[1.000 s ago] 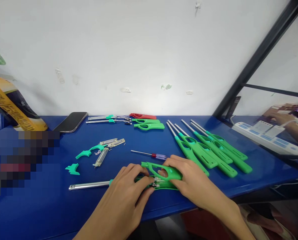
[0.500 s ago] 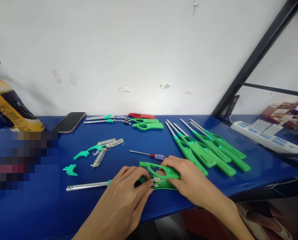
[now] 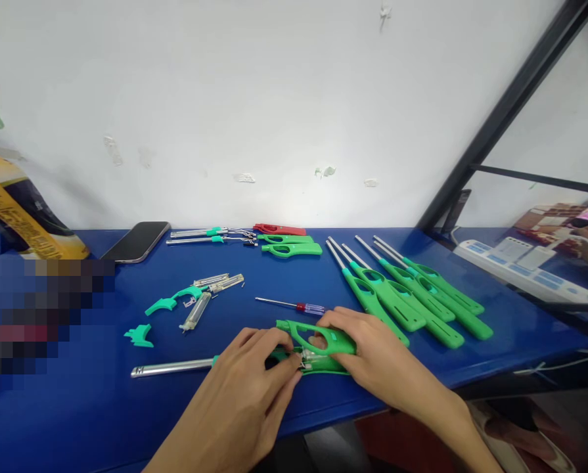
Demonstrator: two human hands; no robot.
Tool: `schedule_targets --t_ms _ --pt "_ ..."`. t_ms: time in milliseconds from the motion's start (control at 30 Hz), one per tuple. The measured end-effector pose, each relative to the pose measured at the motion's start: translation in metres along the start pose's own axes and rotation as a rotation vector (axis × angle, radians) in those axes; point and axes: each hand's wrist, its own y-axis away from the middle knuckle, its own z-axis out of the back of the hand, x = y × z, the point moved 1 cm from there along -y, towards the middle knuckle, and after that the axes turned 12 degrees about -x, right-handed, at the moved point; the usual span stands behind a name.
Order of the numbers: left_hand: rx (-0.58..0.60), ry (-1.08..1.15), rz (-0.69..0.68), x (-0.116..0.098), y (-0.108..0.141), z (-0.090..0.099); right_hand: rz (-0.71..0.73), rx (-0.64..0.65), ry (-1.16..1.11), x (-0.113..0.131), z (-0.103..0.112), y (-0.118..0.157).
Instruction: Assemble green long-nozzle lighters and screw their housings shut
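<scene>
An opened green gas lighter lies at the table's front, its metal tube (image 3: 175, 368) pointing left. My left hand (image 3: 251, 381) is closed over its middle, thumb and fingers pinched at the inner parts; the exact piece is hidden. My right hand (image 3: 377, 351) grips the upper green handle half (image 3: 341, 340), which is tilted apart from the lower half. A clear part (image 3: 312, 355) shows between the halves. Just behind my right hand lies a screwdriver (image 3: 309, 308) with a red and clear handle.
Several whole green lighters (image 3: 397, 302) lie at right. Clear fuel tanks (image 3: 196, 311) and teal trigger pieces (image 3: 138, 335) lie at left. At the back are tubes with wires (image 3: 195, 240), handle shells (image 3: 292, 249), and a phone (image 3: 136, 242). A power strip (image 3: 525, 269) lies far right.
Hardly anything differs. Both hands keep their hold on the lighter, and the upper handle half has shifted very slightly.
</scene>
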Motion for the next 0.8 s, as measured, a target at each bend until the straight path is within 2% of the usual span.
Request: schedule_targets --t_ms 200,300,467,600,667,800 --pt "0.001 -0.006 0.012 -0.001 -0.001 0.001 -0.058 -0.074 -0.049 0.004 0.012 0.000" --pt "-0.024 0.015 0.009 -0.001 -0.003 0.004 -0.091 -0.071 -0.075 0.000 0.018 0.004" --pt "-0.213 -0.055 -0.010 0.005 -0.006 0.022 -0.020 -0.088 -0.045 -0.005 0.024 0.014" --pt "-0.341 -0.198 0.042 0.014 -0.005 0.041 0.037 -0.027 -0.032 0.004 0.026 0.015" --pt "-0.324 -0.252 0.078 0.019 -0.003 0.046 0.057 -0.015 -0.036 0.010 0.025 0.013" --pt "-0.184 -0.236 0.070 0.029 0.003 0.045 0.114 -0.027 -0.004 0.019 0.018 0.013"
